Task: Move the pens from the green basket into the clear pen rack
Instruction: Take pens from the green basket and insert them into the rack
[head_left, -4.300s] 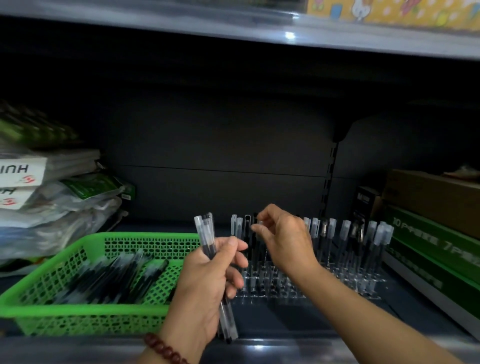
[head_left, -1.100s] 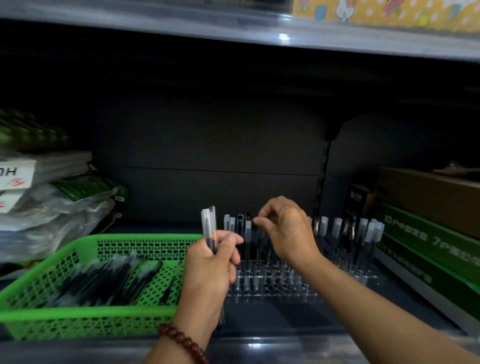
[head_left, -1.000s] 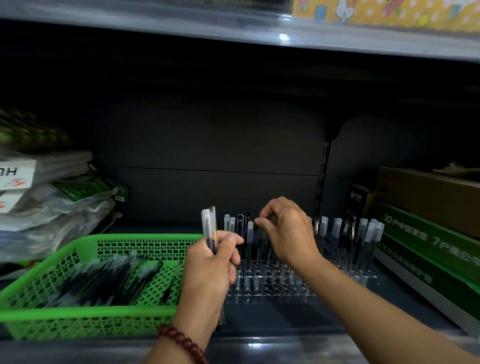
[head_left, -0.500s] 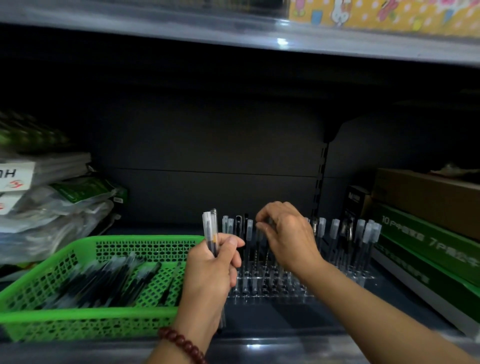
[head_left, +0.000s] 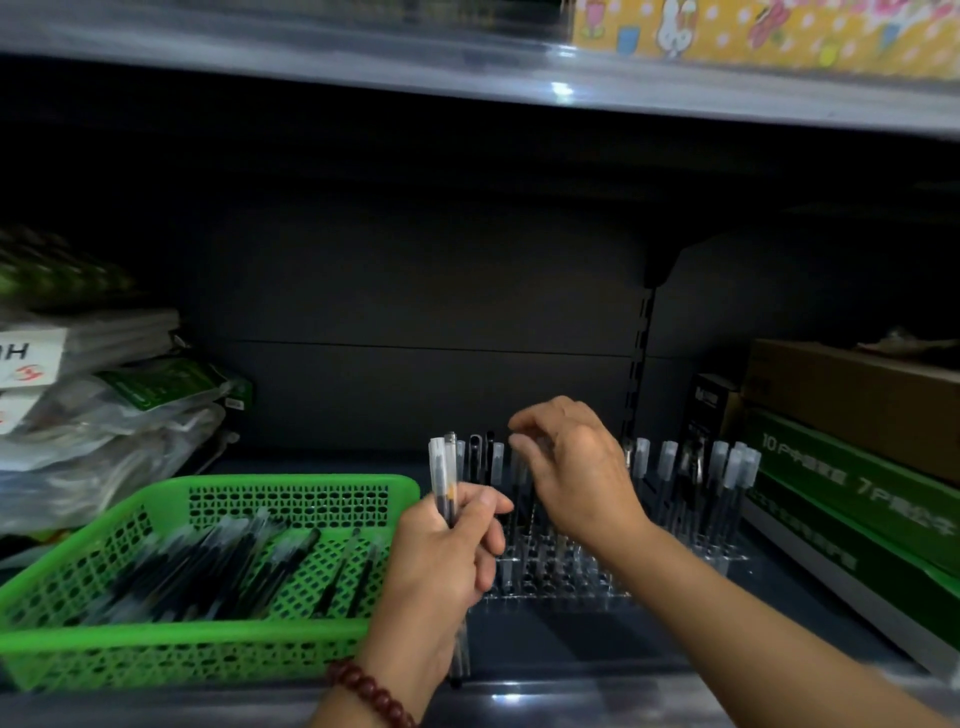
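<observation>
The left hand is clamped round a small bundle of pens, held upright just left of the clear pen rack. The right hand hovers over the rack's left rows, fingers bent and blurred — whether they pinch a pen I cannot tell. The bundle stands close on its left, long axis vertical like the holes — a short sideways reach. Loose pens lie flat in the green basket.

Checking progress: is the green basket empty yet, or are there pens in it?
Not empty. The green basket holds a heap of pens lying flat across its floor.
</observation>
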